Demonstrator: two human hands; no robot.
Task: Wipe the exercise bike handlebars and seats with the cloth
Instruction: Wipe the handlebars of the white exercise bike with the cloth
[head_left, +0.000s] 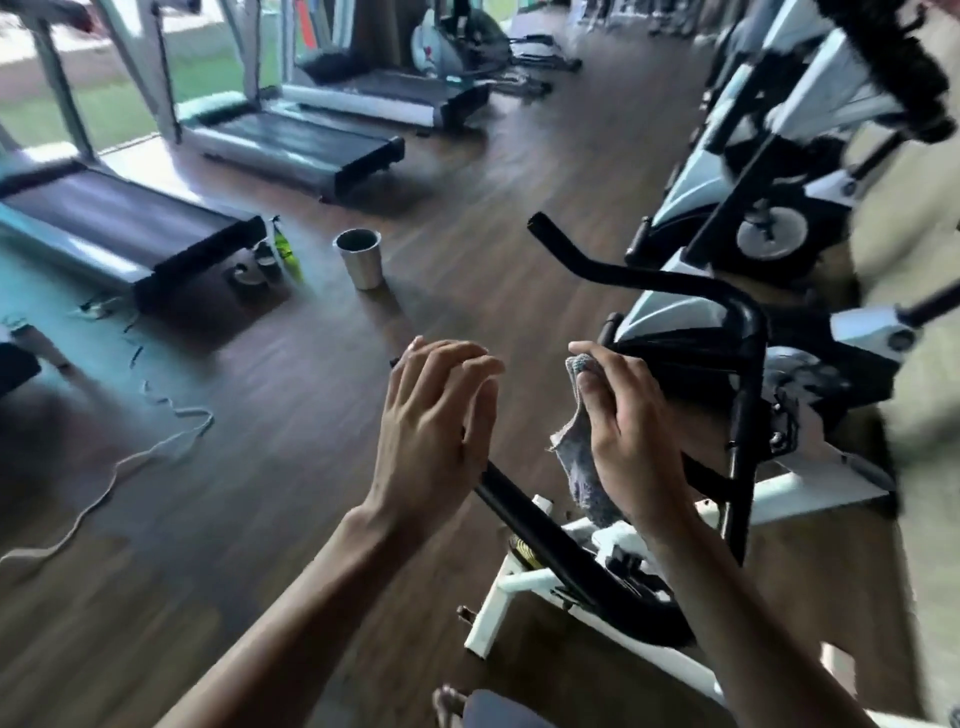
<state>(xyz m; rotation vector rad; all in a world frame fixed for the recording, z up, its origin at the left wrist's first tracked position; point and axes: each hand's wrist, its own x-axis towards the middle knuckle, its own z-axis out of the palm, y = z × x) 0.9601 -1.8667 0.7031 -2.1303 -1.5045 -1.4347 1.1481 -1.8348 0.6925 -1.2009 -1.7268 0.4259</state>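
The grey cloth (582, 462) is pinched by the right hand (636, 431) against the middle of the black handlebars (660, 280), likely for rubbing them clean, while the left hand (431, 431) is held open beside them.

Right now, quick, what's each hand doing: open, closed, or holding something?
Left hand: open, fingers relaxed, holding nothing, just above the black handlebar.
Right hand: grips the grey cloth.
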